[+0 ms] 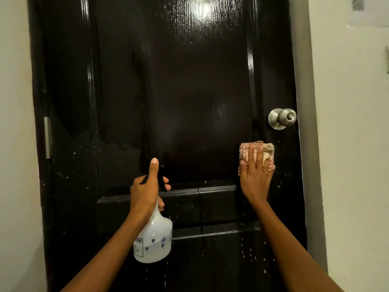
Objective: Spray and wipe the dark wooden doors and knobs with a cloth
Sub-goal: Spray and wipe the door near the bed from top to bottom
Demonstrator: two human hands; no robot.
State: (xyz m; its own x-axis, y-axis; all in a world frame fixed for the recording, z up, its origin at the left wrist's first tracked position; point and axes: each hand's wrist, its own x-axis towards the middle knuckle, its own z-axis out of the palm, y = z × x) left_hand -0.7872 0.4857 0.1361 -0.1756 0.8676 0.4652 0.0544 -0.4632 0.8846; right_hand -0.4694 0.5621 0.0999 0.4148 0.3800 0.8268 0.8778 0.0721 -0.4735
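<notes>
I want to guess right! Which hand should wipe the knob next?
The right hand, probably: it already presses the cloth on the door just below the knob. The left hand holds the bottle.

- Wide bare door (179, 91) panel stretches above both hands, free to sweep.
- The knob (282, 118) juts out just above the right hand (255, 175) and cloth (255, 151).
- The left hand (147, 190) with its spray bottle (152, 239) blocks the lower middle.
</notes>
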